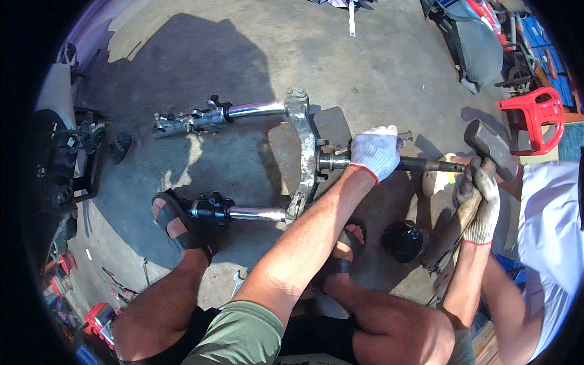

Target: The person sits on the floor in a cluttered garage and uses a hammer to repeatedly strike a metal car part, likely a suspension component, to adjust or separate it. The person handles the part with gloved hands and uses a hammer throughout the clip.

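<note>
A motorcycle front fork (258,108) lies on the ground before me, its two chrome tubes held in a worn metal clamp (307,155). From the clamp a dark steering stem (426,164) runs to the right. My left hand (375,152), in a white knit glove, is closed above the stem around a short metal rod (406,137); only the rod's end shows past the fingers. My right hand (485,204), also gloved, grips the wooden handle of a sledgehammer (486,146). The hammer's heavy head is raised near the stem's far end.
A co-worker in pale clothing (550,225) is close on the right, partly behind the hammer. A flat plate (331,121) lies under the clamp. A round black object (403,240) sits by my right foot. A red plastic chair (535,118) and motorcycle parts (61,140) stand at the sides.
</note>
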`<state>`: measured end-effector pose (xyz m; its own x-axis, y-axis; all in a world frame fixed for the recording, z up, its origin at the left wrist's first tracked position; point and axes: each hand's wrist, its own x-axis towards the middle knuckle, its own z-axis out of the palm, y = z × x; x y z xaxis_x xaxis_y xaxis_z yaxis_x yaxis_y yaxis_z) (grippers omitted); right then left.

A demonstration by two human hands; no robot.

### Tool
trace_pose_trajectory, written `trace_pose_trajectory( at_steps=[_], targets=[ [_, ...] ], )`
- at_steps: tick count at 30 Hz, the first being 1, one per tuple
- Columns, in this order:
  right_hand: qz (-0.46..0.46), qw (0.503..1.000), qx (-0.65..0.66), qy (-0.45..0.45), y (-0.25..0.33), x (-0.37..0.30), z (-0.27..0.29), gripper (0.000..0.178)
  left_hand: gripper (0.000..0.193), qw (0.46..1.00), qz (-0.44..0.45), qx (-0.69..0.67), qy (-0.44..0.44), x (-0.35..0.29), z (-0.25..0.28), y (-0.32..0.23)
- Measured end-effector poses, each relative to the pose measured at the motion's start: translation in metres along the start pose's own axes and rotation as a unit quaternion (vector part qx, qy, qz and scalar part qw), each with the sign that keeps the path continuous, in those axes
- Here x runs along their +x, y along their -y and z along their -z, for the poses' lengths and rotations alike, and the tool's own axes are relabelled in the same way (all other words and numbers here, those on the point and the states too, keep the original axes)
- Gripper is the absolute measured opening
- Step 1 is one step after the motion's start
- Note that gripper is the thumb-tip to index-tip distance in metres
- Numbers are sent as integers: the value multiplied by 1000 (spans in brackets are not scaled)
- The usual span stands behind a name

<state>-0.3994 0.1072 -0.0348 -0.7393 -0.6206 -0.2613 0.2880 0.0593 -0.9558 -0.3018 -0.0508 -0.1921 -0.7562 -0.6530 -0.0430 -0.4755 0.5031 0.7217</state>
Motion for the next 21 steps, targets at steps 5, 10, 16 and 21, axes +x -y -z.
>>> trace_pose_trajectory(
  at_steps=[5, 10, 16, 21],
  targets=[
    [-30, 997, -72, 10, 7, 32, 16, 23, 27, 999, 3, 0, -39, 0, 3, 0],
    [-94, 993, -67, 25, 10, 54, 26, 18, 27, 999, -9, 6, -49, 1, 0, -3],
    [-190, 977, -95, -12, 11, 74, 19, 13, 25, 999, -14, -12, -44, -2, 1, 3],
    [-206, 971, -118, 20, 3, 93, 23, 14, 23, 998, -15, 0, -54, -1, -1, -2]
  ],
)
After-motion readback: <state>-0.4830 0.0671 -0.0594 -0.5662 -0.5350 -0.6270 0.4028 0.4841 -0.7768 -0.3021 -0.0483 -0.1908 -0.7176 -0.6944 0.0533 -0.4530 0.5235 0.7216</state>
